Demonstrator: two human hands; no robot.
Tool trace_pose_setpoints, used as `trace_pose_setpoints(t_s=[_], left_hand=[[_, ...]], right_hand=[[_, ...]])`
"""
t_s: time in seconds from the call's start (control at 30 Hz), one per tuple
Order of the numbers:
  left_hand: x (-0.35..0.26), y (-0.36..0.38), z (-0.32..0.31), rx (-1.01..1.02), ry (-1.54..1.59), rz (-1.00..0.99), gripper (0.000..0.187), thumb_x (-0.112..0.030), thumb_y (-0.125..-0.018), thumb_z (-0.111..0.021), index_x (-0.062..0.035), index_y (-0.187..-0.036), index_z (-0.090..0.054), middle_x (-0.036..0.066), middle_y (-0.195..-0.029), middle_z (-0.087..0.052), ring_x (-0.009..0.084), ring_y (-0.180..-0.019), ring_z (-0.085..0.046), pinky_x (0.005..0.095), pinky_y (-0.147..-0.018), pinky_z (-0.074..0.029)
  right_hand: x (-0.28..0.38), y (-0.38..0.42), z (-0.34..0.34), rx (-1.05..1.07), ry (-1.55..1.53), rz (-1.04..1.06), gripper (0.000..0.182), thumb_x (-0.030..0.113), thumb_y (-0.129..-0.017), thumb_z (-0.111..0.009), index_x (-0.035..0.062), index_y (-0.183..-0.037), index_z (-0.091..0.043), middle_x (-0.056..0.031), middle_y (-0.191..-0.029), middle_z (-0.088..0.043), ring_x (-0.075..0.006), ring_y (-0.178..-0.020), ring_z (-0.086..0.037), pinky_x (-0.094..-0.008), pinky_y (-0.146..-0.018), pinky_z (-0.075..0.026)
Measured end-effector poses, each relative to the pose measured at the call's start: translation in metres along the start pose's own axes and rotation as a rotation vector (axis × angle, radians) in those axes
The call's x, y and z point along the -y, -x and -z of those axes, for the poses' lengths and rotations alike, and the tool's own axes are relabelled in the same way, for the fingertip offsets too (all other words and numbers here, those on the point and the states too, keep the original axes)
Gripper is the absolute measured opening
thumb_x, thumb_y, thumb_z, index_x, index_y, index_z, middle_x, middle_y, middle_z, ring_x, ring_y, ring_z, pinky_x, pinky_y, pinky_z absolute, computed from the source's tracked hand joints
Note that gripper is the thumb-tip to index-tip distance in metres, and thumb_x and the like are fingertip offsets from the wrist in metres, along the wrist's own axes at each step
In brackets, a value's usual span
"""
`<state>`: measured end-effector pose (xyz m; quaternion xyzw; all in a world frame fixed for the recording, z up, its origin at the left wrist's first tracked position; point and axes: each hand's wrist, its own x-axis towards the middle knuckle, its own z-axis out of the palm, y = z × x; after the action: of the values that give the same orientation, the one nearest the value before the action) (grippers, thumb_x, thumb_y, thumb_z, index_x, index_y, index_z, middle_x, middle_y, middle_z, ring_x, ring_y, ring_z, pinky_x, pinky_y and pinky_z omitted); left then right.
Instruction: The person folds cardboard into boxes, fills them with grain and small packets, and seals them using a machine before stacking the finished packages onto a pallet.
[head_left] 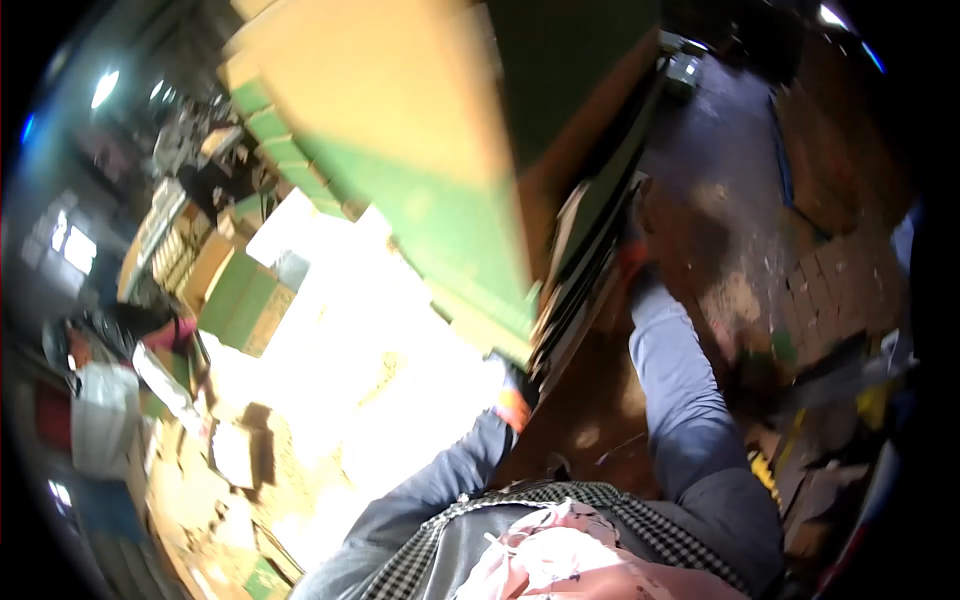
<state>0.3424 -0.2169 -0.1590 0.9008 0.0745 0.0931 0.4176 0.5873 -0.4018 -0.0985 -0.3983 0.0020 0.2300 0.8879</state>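
Note:
A large stack of flattened cardboard sheets (pixel 430 220), green and tan, stands tilted in front of me, its layered edges facing right. My left hand (pixel 515 395), in a glove with an orange cuff, grips the stack's lower corner. The fingers are partly hidden behind the sheets. Further up, my right hand (pixel 635 240) is closed at the stack's right edge, blurred and in shadow. An orange-red cuff shows at that wrist too.
Bright sunlight washes out the floor (pixel 340 400) on the left. A green and tan carton (pixel 240 300) stands there, with a person (pixel 120 335) bending beyond it. A white sack (pixel 105 420) is at far left. Flat cardboard (pixel 840 300) lies on the shadowed right.

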Motion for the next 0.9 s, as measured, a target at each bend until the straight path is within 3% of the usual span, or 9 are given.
trace_pose_setpoints(t_s=[0.23,0.27,0.37,0.43,0.5,0.57,0.63,0.73,0.9], left_hand=[[-0.018,-0.084,-0.030,-0.140,0.559,0.019,0.057,-0.036,-0.092,-0.034,0.0025,-0.133,-0.026,0.025,-0.133,-0.034,0.0335,-0.124,-0.034,0.0384,-0.103,-0.027],[-0.029,-0.069,0.015,-0.170,0.651,0.297,0.066,-0.042,-0.090,-0.039,-0.0001,-0.137,-0.019,0.022,-0.139,-0.026,0.0335,-0.129,-0.025,0.0368,-0.105,-0.022],[-0.006,0.090,0.170,-0.352,0.419,0.122,0.058,-0.033,-0.089,-0.047,-0.0074,-0.136,-0.027,0.020,-0.134,-0.036,0.0307,-0.124,-0.035,0.0344,-0.102,-0.027],[0.034,0.219,0.243,-0.619,0.271,0.152,0.048,-0.022,-0.089,-0.048,-0.0073,-0.133,-0.035,0.016,-0.127,-0.046,0.0279,-0.117,-0.044,0.0328,-0.099,-0.033],[0.087,0.371,0.302,-1.092,0.241,0.320,0.045,-0.014,-0.088,-0.051,-0.0062,-0.130,-0.039,0.013,-0.123,-0.050,0.0241,-0.112,-0.050,0.0307,-0.093,-0.038],[0.110,0.538,0.369,-1.498,-0.178,0.449,0.043,-0.011,-0.087,-0.050,-0.0042,-0.128,-0.040,0.015,-0.122,-0.051,0.0250,-0.111,-0.050,0.0315,-0.092,-0.039],[0.142,0.714,0.413,-1.617,-0.752,0.973,0.050,-0.021,-0.085,-0.054,-0.0053,-0.130,-0.038,0.019,-0.128,-0.043,0.0350,-0.117,-0.041,0.0406,-0.097,-0.033],[0.223,0.939,0.453,-1.782,-0.567,1.845,0.070,-0.042,-0.081,-0.055,-0.0075,-0.135,-0.028,0.024,-0.135,-0.031,0.0387,-0.122,-0.034,0.0431,-0.098,-0.032],[0.242,1.002,0.475,-1.507,-0.204,1.915,0.074,-0.052,-0.074,-0.058,-0.0102,-0.131,-0.036,0.024,-0.133,-0.032,0.0397,-0.121,-0.035,0.0421,-0.096,-0.034]], right_hand=[[-0.020,0.058,-0.071,-0.492,0.895,0.945,0.047,0.029,-0.095,-0.033,0.0023,-0.133,-0.029,-0.0146,-0.126,-0.035,-0.0256,-0.111,-0.040,-0.0376,-0.093,-0.033],[-0.031,0.084,-0.101,-0.448,0.932,1.115,0.047,0.029,-0.095,-0.032,0.0019,-0.134,-0.027,-0.0158,-0.129,-0.033,-0.0267,-0.114,-0.039,-0.0382,-0.095,-0.032],[-0.116,0.154,-0.200,0.186,0.892,1.195,0.050,0.029,-0.095,-0.031,0.0006,-0.136,-0.023,-0.0194,-0.137,-0.027,-0.0299,-0.122,-0.035,-0.0400,-0.102,-0.028],[-0.205,0.231,-0.283,0.710,0.692,0.532,0.056,0.036,-0.094,-0.032,0.0017,-0.137,-0.022,-0.0192,-0.138,-0.028,-0.0304,-0.124,-0.034,-0.0398,-0.104,-0.026],[-0.298,0.303,-0.355,0.863,0.636,-0.086,0.062,0.044,-0.093,-0.031,0.0035,-0.138,-0.022,-0.0173,-0.137,-0.031,-0.0288,-0.125,-0.034,-0.0381,-0.105,-0.024],[-0.386,0.391,-0.426,1.103,0.547,-0.063,0.055,0.036,-0.093,-0.035,0.0025,-0.136,-0.026,-0.0167,-0.134,-0.036,-0.0273,-0.124,-0.037,-0.0356,-0.104,-0.027],[-0.448,0.509,-0.508,1.618,0.657,-0.090,0.045,0.005,-0.086,-0.049,-0.0022,-0.129,-0.038,-0.0176,-0.129,-0.043,-0.0272,-0.122,-0.039,-0.0346,-0.101,-0.030],[-0.628,0.678,-0.559,2.022,0.784,0.339,0.073,0.040,-0.075,-0.063,0.0037,-0.132,-0.035,-0.0228,-0.133,-0.035,-0.0385,-0.124,-0.030,-0.0435,-0.102,-0.026],[-0.734,0.850,-0.568,2.429,1.549,0.752,0.106,0.063,-0.062,-0.061,0.0105,-0.140,-0.014,-0.0273,-0.142,-0.010,-0.0441,-0.132,-0.006,-0.0603,-0.102,-0.002]])
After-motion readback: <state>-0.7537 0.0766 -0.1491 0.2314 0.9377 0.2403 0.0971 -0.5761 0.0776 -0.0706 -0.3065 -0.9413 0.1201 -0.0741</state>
